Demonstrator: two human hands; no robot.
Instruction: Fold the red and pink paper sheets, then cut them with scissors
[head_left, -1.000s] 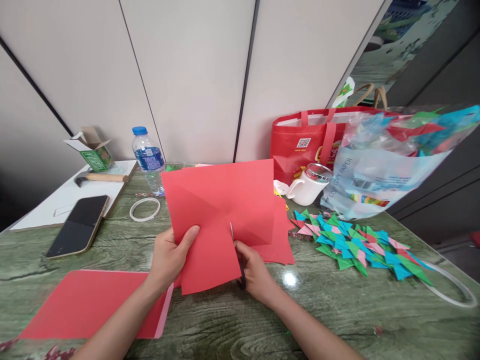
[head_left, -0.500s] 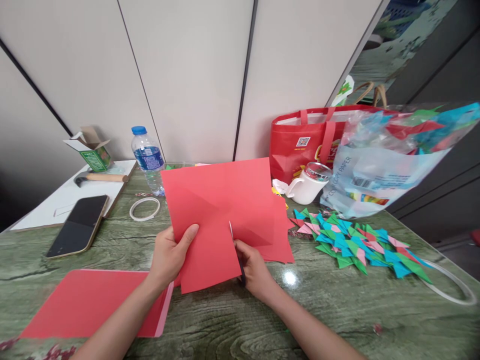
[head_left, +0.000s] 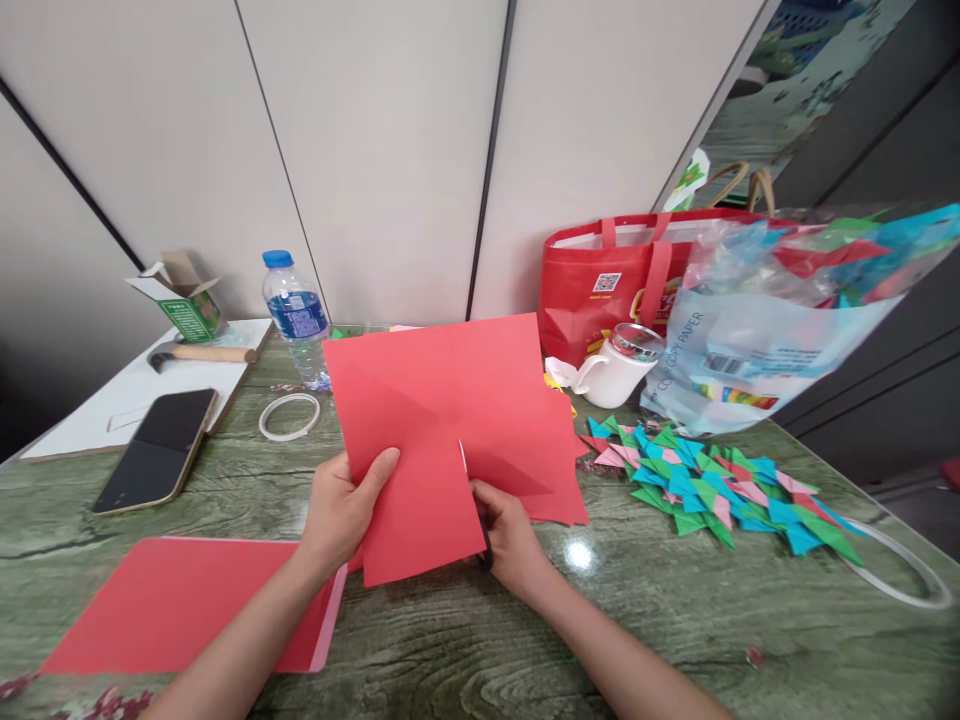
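Observation:
A sheet of red paper (head_left: 442, 390) is held up in front of me, cut from its lower edge to about the middle. My left hand (head_left: 346, 505) pinches its left side, thumb on the face toward me. At the slit, my right hand (head_left: 510, 535) is closed around the dark handles of scissors (head_left: 463, 458); only a sliver of blade shows above the fingers, and the paper hides the rest. Behind the sheet, more red paper (head_left: 562, 470) lies on the table. A stack of red paper with a pink edge (head_left: 187, 605) rests left of my left forearm.
Left are a phone (head_left: 157, 450), a hammer-like tool (head_left: 199, 352), a small green box (head_left: 187, 310), a water bottle (head_left: 296, 320) and a tape roll (head_left: 289, 417). Right are folded paper pieces (head_left: 712, 485), a white mug (head_left: 615, 370), a red bag (head_left: 592, 270) and a plastic bag (head_left: 750, 350).
Hardly anything differs. The paper's lower corner and my right hand with the scissors have shifted very slightly; my left hand keeps the same hold.

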